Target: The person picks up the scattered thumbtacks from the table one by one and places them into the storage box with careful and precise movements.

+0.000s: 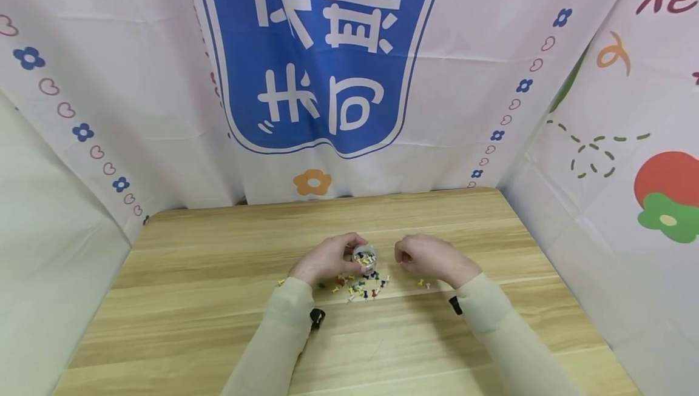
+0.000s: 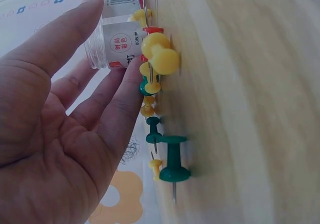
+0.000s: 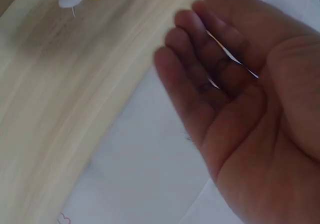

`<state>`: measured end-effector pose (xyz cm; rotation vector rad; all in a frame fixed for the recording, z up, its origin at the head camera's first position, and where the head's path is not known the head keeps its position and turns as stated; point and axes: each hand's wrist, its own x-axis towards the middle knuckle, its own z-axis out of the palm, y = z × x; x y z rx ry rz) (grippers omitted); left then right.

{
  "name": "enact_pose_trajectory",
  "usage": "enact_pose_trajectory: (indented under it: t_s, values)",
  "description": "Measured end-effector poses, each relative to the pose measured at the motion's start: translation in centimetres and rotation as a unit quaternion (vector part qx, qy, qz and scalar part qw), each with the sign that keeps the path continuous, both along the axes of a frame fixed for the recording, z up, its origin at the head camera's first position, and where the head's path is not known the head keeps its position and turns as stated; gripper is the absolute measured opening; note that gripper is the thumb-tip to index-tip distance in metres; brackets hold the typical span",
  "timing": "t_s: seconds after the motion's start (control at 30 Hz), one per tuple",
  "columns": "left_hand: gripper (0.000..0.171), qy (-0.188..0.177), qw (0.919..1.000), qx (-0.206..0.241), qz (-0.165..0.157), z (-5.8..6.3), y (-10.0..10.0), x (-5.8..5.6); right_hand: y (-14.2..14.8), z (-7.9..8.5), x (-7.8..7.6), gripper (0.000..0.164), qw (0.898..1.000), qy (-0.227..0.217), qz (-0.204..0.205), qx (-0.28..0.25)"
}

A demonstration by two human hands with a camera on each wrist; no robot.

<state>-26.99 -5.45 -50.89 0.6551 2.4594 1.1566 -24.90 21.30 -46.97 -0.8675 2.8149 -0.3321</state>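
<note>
A small clear plastic jar (image 1: 364, 256) with multicoloured push pins in it stands on the table, its mouth towards the head view. My left hand (image 1: 329, 259) holds it from the left, thumb and fingers around its side. In the left wrist view the jar (image 2: 122, 42) shows a printed label. To the right of the jar, my right hand (image 1: 431, 258) hovers with loosely curved fingers. No object shows in the right hand (image 3: 240, 99) in its wrist view, though the thumb tip is partly cut off. Loose push pins (image 1: 357, 290) lie scattered in front of the jar.
A yellow pin (image 1: 420, 282) and a white pin (image 1: 428, 285) lie below the right hand. Another yellow pin (image 1: 281, 282) lies left of the left wrist. The wooden table (image 1: 218, 238) meets printed cloth (image 1: 164, 141) at the back and sides.
</note>
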Motion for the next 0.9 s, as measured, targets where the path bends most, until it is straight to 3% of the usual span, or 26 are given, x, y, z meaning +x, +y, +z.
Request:
enact_pose_trajectory:
  t_s: [0.13,0.37,0.6,0.9]
  values:
    - [0.056,-0.002,1.0000,0.000,0.001,0.0,0.0,0.0,0.4,0.1,0.4,0.011,0.999,-0.035,-0.008,0.010]
    - [0.057,-0.009,0.9999,0.002,0.004,0.1,0.0,0.1,1.0,0.2,0.8,0.025,0.998,-0.056,-0.015,0.037]
    - [0.056,-0.012,0.9999,0.004,0.002,0.1,0.1,0.1,1.6,0.8,1.8,0.024,0.990,-0.099,-0.071,0.075]
    - [0.056,-0.011,0.9999,0.003,0.001,0.0,0.0,0.1,1.7,0.8,3.0,0.025,0.987,-0.097,-0.095,0.091]
